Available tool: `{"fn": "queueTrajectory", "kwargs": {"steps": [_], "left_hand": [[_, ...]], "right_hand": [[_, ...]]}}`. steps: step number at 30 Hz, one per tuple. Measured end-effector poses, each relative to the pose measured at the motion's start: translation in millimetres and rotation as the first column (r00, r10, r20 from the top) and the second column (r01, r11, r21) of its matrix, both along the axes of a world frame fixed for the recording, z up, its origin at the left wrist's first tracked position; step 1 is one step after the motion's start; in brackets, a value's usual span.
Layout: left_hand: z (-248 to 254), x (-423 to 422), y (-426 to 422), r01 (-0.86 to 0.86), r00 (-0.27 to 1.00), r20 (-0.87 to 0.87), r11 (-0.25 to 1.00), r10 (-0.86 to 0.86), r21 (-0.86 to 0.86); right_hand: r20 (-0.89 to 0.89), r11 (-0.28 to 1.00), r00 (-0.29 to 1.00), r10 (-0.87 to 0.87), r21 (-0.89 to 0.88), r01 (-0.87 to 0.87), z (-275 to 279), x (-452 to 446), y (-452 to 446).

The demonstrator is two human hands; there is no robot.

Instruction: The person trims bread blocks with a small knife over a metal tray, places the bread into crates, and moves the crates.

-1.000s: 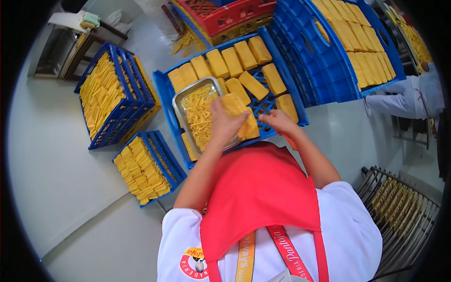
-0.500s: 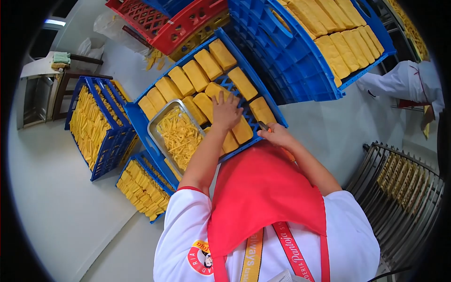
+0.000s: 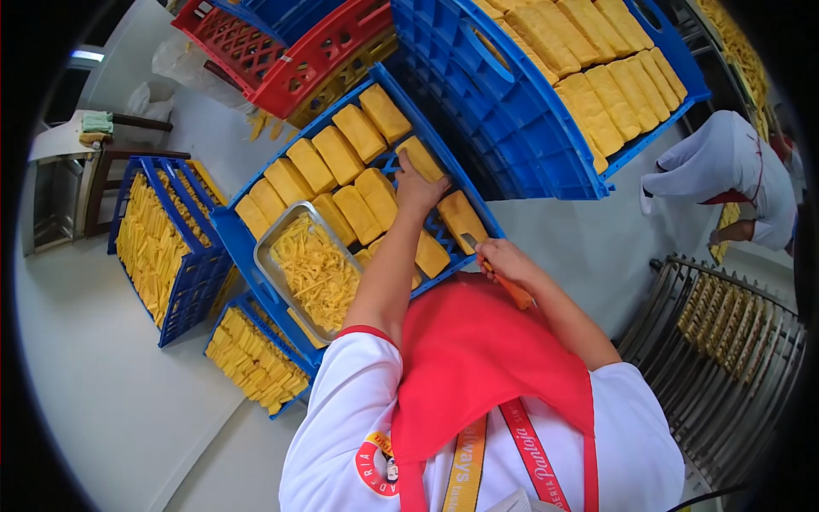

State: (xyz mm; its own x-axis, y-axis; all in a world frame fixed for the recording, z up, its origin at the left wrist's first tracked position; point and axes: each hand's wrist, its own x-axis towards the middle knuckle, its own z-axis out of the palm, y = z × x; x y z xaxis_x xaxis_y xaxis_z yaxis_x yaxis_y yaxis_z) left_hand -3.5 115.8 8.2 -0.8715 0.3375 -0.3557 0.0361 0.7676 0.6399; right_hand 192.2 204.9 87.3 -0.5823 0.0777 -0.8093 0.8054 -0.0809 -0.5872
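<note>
Has moved the left hand since half a second ago — from a middle-row loaf closer to the metal tray across to a yellow loaf right of and beyond the tray, in the blue crate. Spans the yellow loaf's near end with fingers and thumb; tightness of grip impossible to tell. Keeps the right hand closed on an orange-handled knife, right of the tray, blade close over or on a second loaf. Judging by the bread-like look, likely light, soft, dry rather than slippery, easily dented — probably best held flat-fingered across both long sides. Lies under the left fingers, ahead of the right hand, apart from the blade.
</note>
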Motion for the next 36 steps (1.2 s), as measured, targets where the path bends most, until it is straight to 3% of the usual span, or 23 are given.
{"fn": "queueTrajectory", "kwargs": {"steps": [5, 7, 8, 12, 13, 14, 15, 17, 19, 20, 21, 27, 30, 33, 36], "left_hand": [[-9.7, -18.1, -20.8, -0.099, 0.995, 0.031, 0.991, 0.097, 0.088], [22.8, -24.5, -44.8, -0.340, 0.845, 0.525, 0.860, 0.103, 0.379], [34.8, -16.9, -57.0, -0.422, 0.846, 0.527, 0.708, 0.082, 0.567], [76.5, 2.1, -138.8, -0.373, 0.879, 0.466, 0.756, 0.102, 0.538], [105.2, 15.4, -154.0, -0.588, 0.758, 0.649, 0.495, 0.062, 0.640], [122.2, 25.3, -169.8, -0.759, 0.626, 0.778, 0.185, -0.050, 0.624], [123.3, 30.3, -188.3, -0.759, 0.635, 0.772, 0.165, -0.026, 0.630], [119.0, 38.9, -225.7, -0.819, 0.540, 0.789, 0.033, -0.292, 0.573], [120.8, 51.5, -246.6, -0.816, 0.569, 0.790, -0.036, -0.228, 0.577], [122.2, 56.9, -254.0, -0.844, 0.535, 0.826, -0.085, -0.177, 0.529], [124.0, 62.0, -260.3, -0.867, 0.496, 0.858, -0.136, -0.130, 0.480], [126.5, 89.0, -301.9, -0.856, 0.499, 0.866, -0.171, -0.034, 0.487], [130.4, 98.9, -313.1, -0.864, 0.474, 0.880, -0.184, 0.017, 0.469], [127.6, 105.2, -320.6, -0.851, 0.490, 0.870, -0.188, 0.054, 0.491], [130.7, 108.4, -323.7, -0.851, 0.472, 0.878, -0.216, 0.082, 0.478]], "right_hand": [[-0.020, 0.997, 0.999, -0.040, 0.059, 0.041, -6.3, 6.6, -7.9], [-0.057, 0.995, 0.997, -0.058, 0.083, 0.062, -7.2, 4.6, -9.9], [-0.074, 0.992, 0.995, -0.068, 0.097, 0.075, -5.1, 1.0, -10.8], [-0.207, 0.989, 0.978, -0.023, 0.139, 0.053, 7.1, -23.8, -26.5], [-0.218, 0.991, 0.976, 0.001, 0.132, 0.028, 15.1, -32.6, -35.5], [-0.261, 0.992, 0.964, 0.044, 0.127, -0.011, 25.8, -41.8, -46.6], [-0.303, 0.991, 0.949, 0.089, 0.124, -0.054, 34.8, -50.0, -59.3], [-0.337, 0.996, 0.937, 0.086, 0.032, -0.080, 42.5, -63.5, -88.7], [-0.562, 0.885, 0.715, 0.416, 0.433, -0.174, 50.4, -75.0, -119.8], [-0.578, 0.783, 0.595, 0.558, 0.605, -0.147, 61.3, -80.0, -133.9], [-0.585, 0.780, 0.574, 0.573, 0.604, -0.163, 65.5, -83.7, -148.4], [-0.581, 0.655, 0.423, 0.695, 0.755, -0.039, 77.7, -93.9, -205.8], [-0.514, 0.605, 0.400, 0.758, 0.784, -0.138, 82.1, -93.1, -217.1], [-0.533, 0.629, 0.372, 0.760, 0.748, -0.213, 82.6, -91.1, -226.9], [-0.554, 0.650, 0.390, 0.735, 0.740, -0.173, 80.8, -90.7, -234.7]]}}
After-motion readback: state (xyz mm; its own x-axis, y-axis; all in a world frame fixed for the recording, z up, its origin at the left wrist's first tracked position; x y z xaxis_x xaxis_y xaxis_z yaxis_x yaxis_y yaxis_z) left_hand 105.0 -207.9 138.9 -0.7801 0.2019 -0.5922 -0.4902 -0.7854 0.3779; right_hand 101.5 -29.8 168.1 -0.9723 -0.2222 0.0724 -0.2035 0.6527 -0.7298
